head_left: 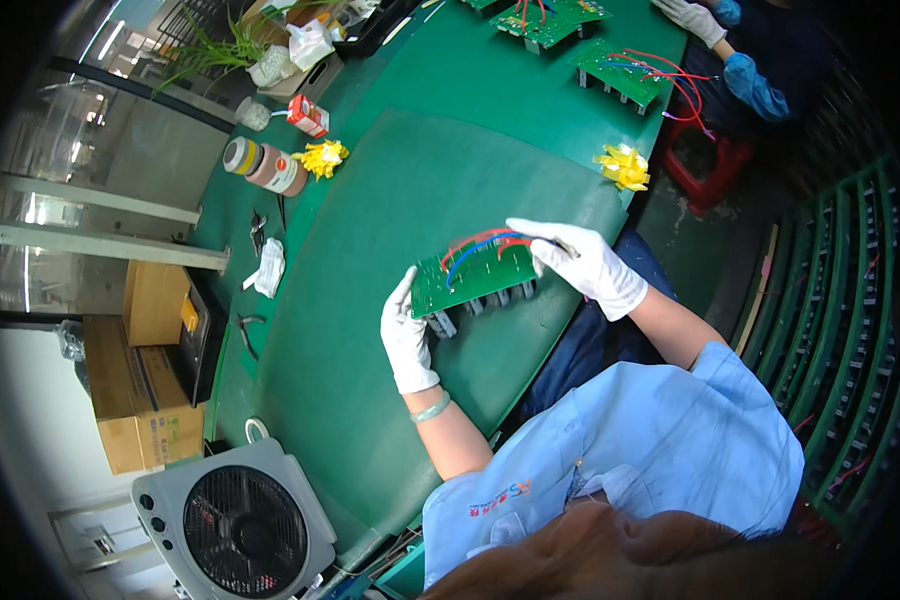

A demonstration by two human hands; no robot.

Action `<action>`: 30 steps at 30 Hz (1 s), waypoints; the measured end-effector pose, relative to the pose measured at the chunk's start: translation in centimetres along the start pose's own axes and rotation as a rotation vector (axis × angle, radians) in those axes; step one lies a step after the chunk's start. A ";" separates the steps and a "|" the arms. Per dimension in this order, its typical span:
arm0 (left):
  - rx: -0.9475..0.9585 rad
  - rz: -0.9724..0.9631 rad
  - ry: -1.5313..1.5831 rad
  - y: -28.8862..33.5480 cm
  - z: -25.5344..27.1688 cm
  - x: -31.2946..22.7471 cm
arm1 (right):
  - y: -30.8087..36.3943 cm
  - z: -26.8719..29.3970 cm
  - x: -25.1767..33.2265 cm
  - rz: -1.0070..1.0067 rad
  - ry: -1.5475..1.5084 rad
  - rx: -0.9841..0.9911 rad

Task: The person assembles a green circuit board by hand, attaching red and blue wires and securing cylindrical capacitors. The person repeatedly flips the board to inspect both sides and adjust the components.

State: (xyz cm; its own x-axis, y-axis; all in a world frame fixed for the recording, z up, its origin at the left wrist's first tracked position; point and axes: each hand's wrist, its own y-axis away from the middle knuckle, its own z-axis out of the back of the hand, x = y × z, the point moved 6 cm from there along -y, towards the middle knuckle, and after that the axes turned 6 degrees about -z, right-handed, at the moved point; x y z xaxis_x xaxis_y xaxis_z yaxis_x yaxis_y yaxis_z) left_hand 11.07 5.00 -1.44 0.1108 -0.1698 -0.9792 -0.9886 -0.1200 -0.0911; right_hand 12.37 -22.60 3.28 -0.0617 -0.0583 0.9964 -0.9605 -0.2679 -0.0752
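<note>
Between my two white-gloved hands is a green circuit board [485,277], held a little above the green mat and tilted, with dark block-shaped parts on its underside. My left hand [406,335] grips the board's left edge, fingers along its corner. Red and blue wires [480,243] arch over the board's upper face toward the right. At the right end, my right hand [582,262] is closed on the board's edge and the wires there; its fingertips partly hide what they pinch.
Yellow bundles [625,167] sit at the mat's far edge. More wired boards [625,75] lie at the back, near a co-worker's gloved hand [692,20]. Along the left stand a jar [266,167], pliers [247,336], a crumpled white glove [268,268] and a box fan [240,525].
</note>
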 end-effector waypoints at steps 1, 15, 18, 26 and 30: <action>0.000 -0.009 0.035 -0.1 0.2 0.0 | -0.2 0.1 0.5 0.104 -0.025 -0.033; -0.110 0.177 0.021 -0.9 0.0 1.2 | 1.6 5.5 -3.5 -0.206 0.319 -0.055; -0.024 0.188 0.005 -1.3 -0.8 1.9 | 0.3 4.8 -3.8 -0.260 0.332 -0.004; 0.016 0.077 0.035 -1.1 -1.1 1.6 | -2.1 0.9 -7.1 -0.381 -0.069 0.108; -0.007 0.062 0.018 -1.0 -1.0 1.4 | -2.2 1.3 -6.9 -0.414 0.019 0.151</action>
State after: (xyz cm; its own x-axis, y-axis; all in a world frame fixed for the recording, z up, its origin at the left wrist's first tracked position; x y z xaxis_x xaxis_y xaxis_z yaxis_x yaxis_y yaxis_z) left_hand 12.31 3.92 -2.59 0.0515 -0.1948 -0.9795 -0.9929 -0.1154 -0.0293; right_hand 15.29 -22.81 -3.51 0.3141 0.1009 0.9440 -0.8550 -0.4022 0.3275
